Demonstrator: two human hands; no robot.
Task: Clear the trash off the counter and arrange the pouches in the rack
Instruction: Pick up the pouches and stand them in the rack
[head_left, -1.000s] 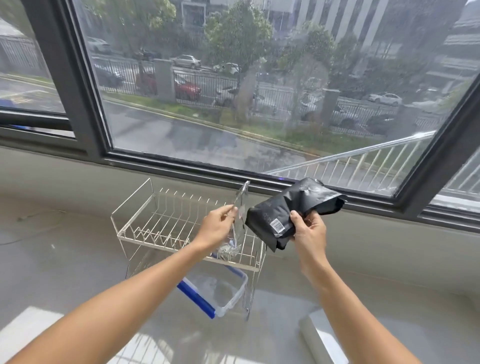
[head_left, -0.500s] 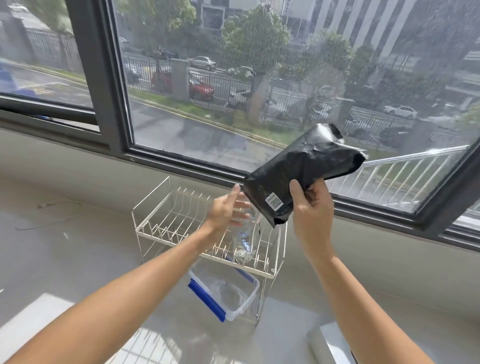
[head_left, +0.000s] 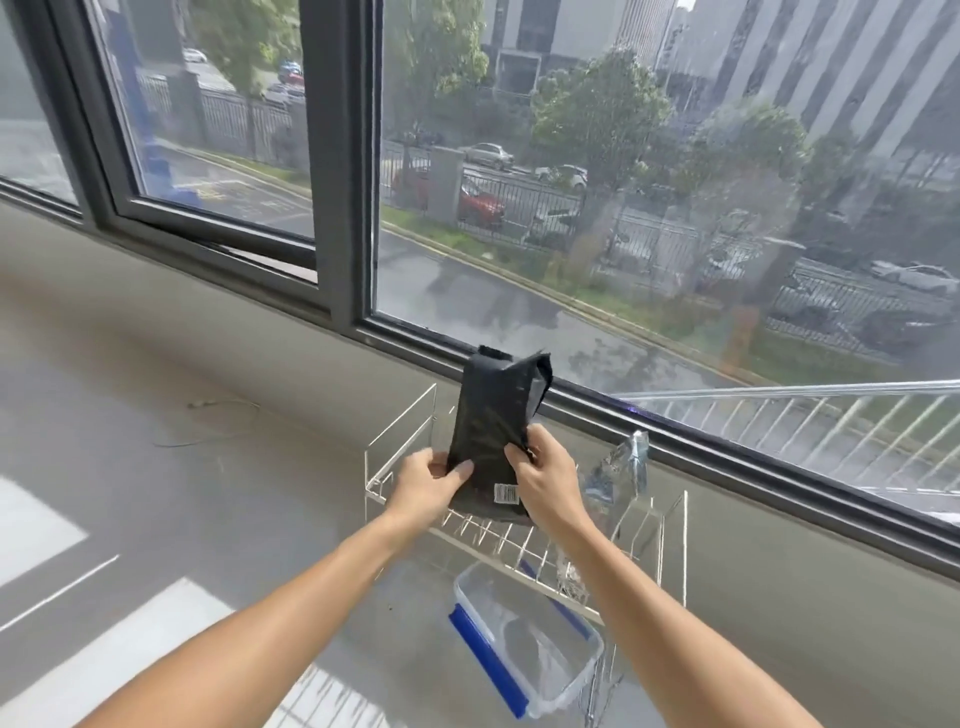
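A black pouch (head_left: 491, 421) with a small white barcode label stands upright over the white wire rack (head_left: 400, 467). Its lower end reaches the rack's wires. My left hand (head_left: 426, 486) grips the pouch's lower left edge. My right hand (head_left: 545, 480) grips its lower right edge. A clear plastic pouch (head_left: 621, 467) stands in the rack's slots to the right, free of both hands.
A clear container with a blue-edged lid (head_left: 524, 647) sits under the rack on the grey counter (head_left: 182, 519). A thin wire (head_left: 208, 441) lies on the counter at the left. The dark window frame (head_left: 337, 208) runs behind the rack.
My left hand let go of the clear pouch, which now stands in the rack, and took hold of the black pouch. The black pouch turned upright and came down onto the rack. The view shifted left.
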